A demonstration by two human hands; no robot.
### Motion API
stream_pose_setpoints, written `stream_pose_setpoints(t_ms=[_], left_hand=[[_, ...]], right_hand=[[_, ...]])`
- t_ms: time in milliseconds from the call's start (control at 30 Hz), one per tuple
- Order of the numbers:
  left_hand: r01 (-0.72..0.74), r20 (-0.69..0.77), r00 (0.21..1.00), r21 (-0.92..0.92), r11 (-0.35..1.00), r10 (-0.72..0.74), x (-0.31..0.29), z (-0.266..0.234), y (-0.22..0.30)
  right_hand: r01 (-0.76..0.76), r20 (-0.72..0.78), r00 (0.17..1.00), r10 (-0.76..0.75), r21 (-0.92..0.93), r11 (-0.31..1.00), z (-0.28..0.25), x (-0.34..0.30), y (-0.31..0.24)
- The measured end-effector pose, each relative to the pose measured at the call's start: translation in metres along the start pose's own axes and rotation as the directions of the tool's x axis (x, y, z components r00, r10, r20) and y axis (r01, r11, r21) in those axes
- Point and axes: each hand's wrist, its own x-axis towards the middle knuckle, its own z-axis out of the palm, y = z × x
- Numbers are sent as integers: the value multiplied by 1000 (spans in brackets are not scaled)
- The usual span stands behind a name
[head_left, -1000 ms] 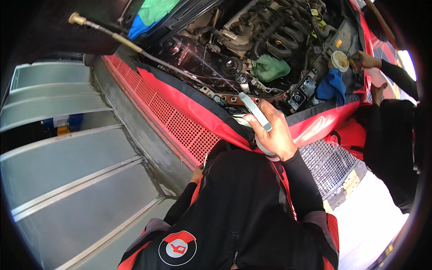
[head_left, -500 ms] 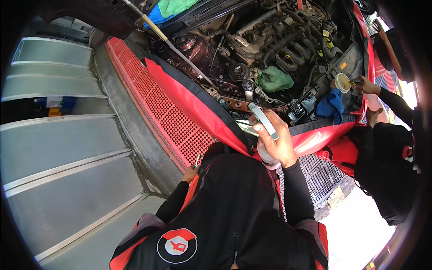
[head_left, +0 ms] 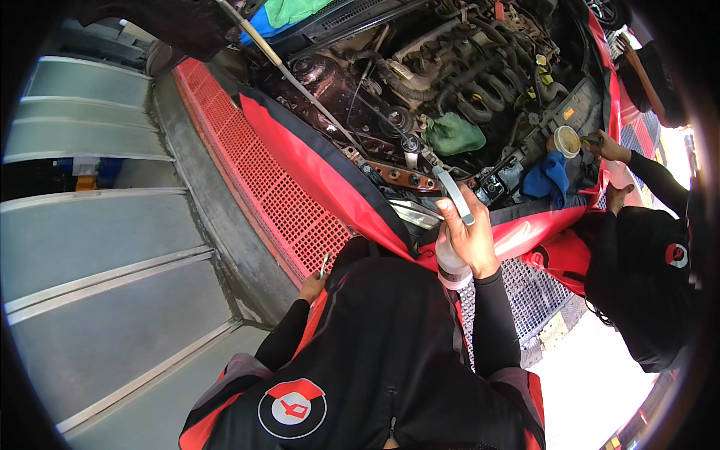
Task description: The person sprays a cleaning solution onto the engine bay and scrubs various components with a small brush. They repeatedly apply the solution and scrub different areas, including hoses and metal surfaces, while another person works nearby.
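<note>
So the right hand [head_left: 471, 238] is closed around a spray bottle [head_left: 452, 264] — just the one — gripping it up by the grey spray head [head_left: 455, 196], clear body hanging below. It's right over the front edge of the engine bay [head_left: 450, 79], above the red-and-black cover [head_left: 322, 169]. Left hand [head_left: 312, 288] is down low, pinching one skinny white-and-green stick [head_left: 325, 264], too small to tell what exactly. Cloth count is four: two green, one on the engine side [head_left: 454, 134] and one up top [head_left: 291, 10], plus two blue, one up top [head_left: 257, 30] and one draped at the front [head_left: 547, 181]. There's also one round tub [head_left: 566, 141] — a co-worker's hand [head_left: 613, 148] is just beside it.
</note>
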Motion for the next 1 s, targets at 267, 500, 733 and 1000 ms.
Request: stream_pose_setpoints(t_ms=[267,500,733,1000], left_hand=[[49,-25,999,35,998,-48,-23,-11,15],[31,-5,1000,-49,998,-31,-18,-9,8],[-44,36,998,-97,994,48,-1,-5,-3],[-58,54,996,-150,987,67,5,-6,-12]], right_hand=[[-124,-30,992,122,-82,989,-5,5,-1],[-138,-69,990,125,-234,962,-2,5,10],[114,-67,987,-144,-331,937,4,6,19],[29,-63,996,-58,-383,923,4,5,20]])
